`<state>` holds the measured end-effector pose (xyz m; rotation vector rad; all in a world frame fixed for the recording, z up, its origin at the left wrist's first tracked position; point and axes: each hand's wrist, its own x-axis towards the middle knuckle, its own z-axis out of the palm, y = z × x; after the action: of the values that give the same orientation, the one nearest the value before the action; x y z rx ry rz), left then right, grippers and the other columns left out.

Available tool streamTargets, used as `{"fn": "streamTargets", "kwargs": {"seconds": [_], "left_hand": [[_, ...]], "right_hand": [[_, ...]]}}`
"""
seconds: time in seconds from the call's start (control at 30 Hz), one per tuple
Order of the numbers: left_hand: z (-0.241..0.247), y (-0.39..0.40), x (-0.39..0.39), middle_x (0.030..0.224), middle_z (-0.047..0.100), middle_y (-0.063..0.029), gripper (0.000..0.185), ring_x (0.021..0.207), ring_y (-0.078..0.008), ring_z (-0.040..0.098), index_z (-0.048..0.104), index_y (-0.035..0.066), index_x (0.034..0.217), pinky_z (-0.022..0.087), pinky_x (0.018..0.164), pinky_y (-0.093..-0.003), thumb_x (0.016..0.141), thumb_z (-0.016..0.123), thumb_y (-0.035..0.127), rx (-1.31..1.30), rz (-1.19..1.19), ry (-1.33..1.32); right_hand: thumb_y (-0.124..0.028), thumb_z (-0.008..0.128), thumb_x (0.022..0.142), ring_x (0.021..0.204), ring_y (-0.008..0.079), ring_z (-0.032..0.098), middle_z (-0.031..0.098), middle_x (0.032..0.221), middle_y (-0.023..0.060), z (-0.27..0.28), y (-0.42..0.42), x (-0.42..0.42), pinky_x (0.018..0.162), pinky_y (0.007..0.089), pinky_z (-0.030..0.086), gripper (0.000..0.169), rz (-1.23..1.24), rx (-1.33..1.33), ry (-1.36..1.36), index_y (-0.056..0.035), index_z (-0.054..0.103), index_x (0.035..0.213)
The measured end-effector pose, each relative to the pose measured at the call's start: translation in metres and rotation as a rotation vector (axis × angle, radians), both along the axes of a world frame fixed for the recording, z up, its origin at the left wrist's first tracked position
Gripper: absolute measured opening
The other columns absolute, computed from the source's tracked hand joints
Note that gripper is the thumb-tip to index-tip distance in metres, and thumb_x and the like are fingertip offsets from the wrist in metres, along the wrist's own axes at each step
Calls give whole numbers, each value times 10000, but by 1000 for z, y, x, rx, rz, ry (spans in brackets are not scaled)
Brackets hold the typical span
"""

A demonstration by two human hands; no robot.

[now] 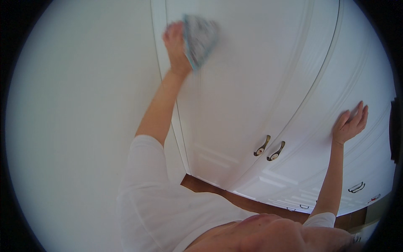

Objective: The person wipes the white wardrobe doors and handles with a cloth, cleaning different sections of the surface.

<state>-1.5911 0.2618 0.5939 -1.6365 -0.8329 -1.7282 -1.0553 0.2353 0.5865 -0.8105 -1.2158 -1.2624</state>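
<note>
My left hand [177,47] is raised at the upper left and holds a folded grey-and-white cloth [201,39] with a light blue edge. Both are blurred. The cloth lies against the upper left part of a white panelled cabinet door [245,78], beside its frame. To the right, my right hand [351,124] rests on the neighbouring white door [318,138], its fingers apart and nothing in it. Two dark, bronze-coloured handles [262,146] with pale oval insets sit side by side where these doors meet, below and between my hands.
A plain pale wall [78,110] runs along the left, meeting the white cabinet frame [179,126]. Further right are more cabinet fronts with a dark handle [356,187]. Brown flooring [201,185] shows below the doors. A dark object [397,130] stands at the right rim.
</note>
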Motion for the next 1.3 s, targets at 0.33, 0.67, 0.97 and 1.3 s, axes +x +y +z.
{"fn": "streamTargets", "kwargs": {"seconds": [0.33, 0.67, 0.97, 1.3], "left_hand": [[-92, -4, 9, 1209, 582, -181, 488, 1157, -376, 490, 620, 43, 1176, 274, 1073, -506, 773, 703, 305, 91, 289, -56], [-329, -56, 44, 1415, 466, -135, 400, 1363, -328, 343, 536, 32, 1323, 188, 1171, -408, 973, 495, 223, -568, 315, -148], [-134, -21, 109, 1127, 655, -117, 264, 1110, -294, 582, 646, 12, 1085, 439, 943, -435, 910, 602, 205, -426, -267, -447], [-231, -29, 194, 1205, 614, -103, 337, 1211, -291, 525, 692, 121, 1068, 457, 967, -418, 746, 638, 203, -167, -62, 450]], "right_hand": [[-219, 520, 934, 1265, 317, 446, 491, 1384, 199, 0, 1, 2, 1032, 409, 353, 460, 1, 17, -48, -49, 536, 1361], [-225, 517, 924, 1256, 320, 453, 503, 1370, 203, 2, 3, 9, 1024, 412, 358, 464, -32, 23, -39, -42, 543, 1350], [-221, 524, 933, 1272, 293, 421, 483, 1395, 180, -1, 3, 6, 1027, 397, 355, 450, -3, 2, -16, -62, 543, 1354], [-195, 551, 905, 1265, 293, 415, 483, 1395, 175, -2, 6, 10, 1026, 400, 353, 457, 10, -4, -38, -82, 552, 1347]]}}
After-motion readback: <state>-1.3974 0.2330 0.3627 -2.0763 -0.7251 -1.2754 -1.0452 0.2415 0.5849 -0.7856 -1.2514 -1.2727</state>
